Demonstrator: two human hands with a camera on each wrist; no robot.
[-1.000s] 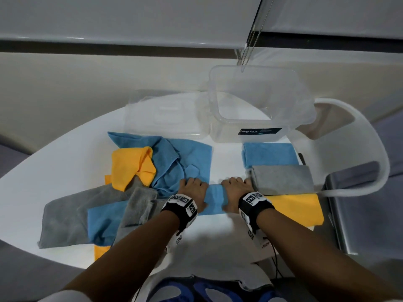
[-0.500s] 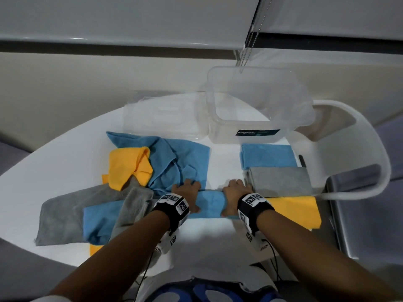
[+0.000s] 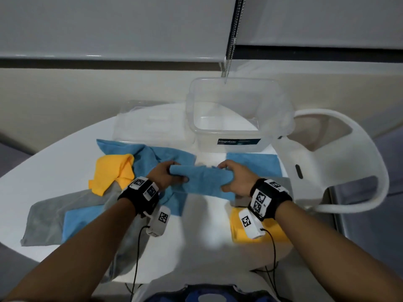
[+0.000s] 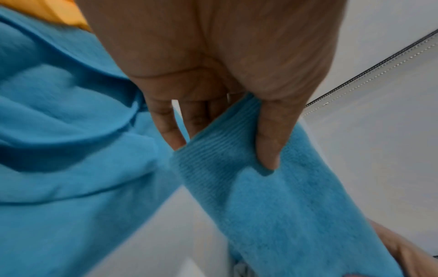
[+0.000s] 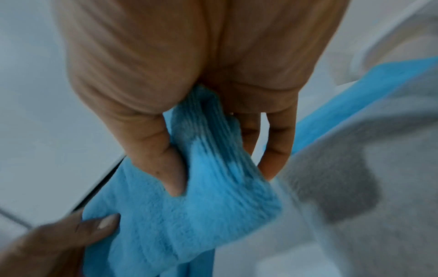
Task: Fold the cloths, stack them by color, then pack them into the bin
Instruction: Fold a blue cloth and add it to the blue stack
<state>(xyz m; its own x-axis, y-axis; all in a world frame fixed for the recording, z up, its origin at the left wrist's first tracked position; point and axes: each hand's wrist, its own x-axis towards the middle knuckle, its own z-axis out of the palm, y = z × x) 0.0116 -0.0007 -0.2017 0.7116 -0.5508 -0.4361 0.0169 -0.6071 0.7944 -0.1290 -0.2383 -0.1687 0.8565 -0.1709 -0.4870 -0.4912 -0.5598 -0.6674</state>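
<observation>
White and rounded, the worktop (image 3: 65, 162) sits below a drawn roller blind, with sorted cloths to the person's right and a loose heap to the left. Both hands hold one folded blue cloth (image 3: 205, 182) raised just above the worktop's middle. The left hand (image 3: 165, 175) pinches its left end, thumb on the near face and fingers behind, a grip the left wrist view shows clamped on the ribbed hem. The right hand (image 3: 234, 178) does the same at the other end, thumb pressed into the pile. Holding both ends likely keeps the folds from slipping open while the cloth is carried.

Just beyond the right hand lies a folded blue pile (image 3: 261, 163), seemingly the cloth's destination, since the task calls for stacking by color. Nearer the person, partly hidden by the right wrist, are a folded gray cloth (image 3: 283, 182) and a folded yellow cloth (image 3: 277, 233), laid in a row so each color has its own spot.

On the left, unfolded cloths overlap: a rumpled blue one (image 3: 152, 153), a yellow one (image 3: 113, 171), a gray one (image 3: 48, 212) and another blue one (image 3: 78, 221) await folding.

At the far edge stands a clear plastic bin (image 3: 237, 114), open and with no cloths in it, its lid (image 3: 150, 125) set beside it. Packing appears some way off.
</observation>
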